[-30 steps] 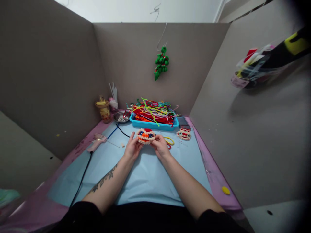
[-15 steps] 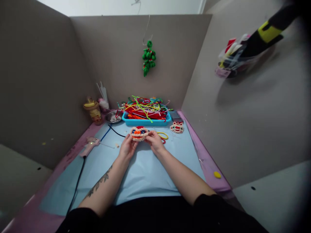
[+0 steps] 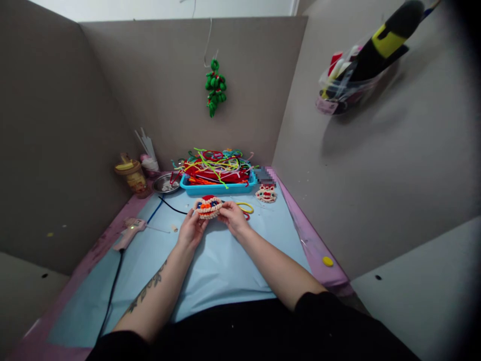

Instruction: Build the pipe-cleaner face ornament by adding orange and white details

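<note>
A cream fuzzy craft face with blue eyes, an orange nose and a red top is held up over the light blue sheet. My left hand grips its left edge, and my right hand pinches its right edge. Behind my right hand lie yellow scissor-like loops, partly covered. A similar cream and red face rests on the sheet to the right.
At the back stand a blue tray of coloured fuzzy stems, a metal bowl and a cup. A pink glue gun lies left. A holder hangs on the right wall.
The whole view has shifted, so the scene sits a little further left. Both hands keep their hold on the craft face, which looks nearly unchanged in pose.
</note>
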`<state>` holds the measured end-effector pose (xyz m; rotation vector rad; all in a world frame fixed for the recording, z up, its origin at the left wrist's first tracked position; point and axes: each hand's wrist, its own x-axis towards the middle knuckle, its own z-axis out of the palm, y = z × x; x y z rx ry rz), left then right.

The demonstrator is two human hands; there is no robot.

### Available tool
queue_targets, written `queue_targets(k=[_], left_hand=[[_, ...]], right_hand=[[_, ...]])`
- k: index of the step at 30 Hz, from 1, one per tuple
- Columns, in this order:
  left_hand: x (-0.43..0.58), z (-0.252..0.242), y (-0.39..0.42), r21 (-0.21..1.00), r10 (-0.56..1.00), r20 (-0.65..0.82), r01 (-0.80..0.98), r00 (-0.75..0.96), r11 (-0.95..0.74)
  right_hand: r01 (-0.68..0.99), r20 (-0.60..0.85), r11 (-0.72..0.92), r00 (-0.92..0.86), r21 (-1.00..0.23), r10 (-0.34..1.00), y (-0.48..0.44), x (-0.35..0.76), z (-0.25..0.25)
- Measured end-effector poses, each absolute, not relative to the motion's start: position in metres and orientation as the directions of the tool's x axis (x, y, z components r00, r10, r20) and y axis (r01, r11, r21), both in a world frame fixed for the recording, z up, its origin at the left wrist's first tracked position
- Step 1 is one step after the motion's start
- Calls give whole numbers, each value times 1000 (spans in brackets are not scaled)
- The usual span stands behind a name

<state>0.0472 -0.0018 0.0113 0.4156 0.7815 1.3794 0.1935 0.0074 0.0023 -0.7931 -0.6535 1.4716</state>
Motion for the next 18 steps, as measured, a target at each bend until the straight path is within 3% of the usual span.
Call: queue_targets(k=[7,18], left_hand=[[48,10,-6,743,982,-185,-659,-38,114],[49,9,-9,735,980,-198,-661,-1,148]], right_hand=[[-601,-190,-159,-12,-783,982,16,199,-9],[-627,-200,-152,6,-764,980,21,200,-13]])
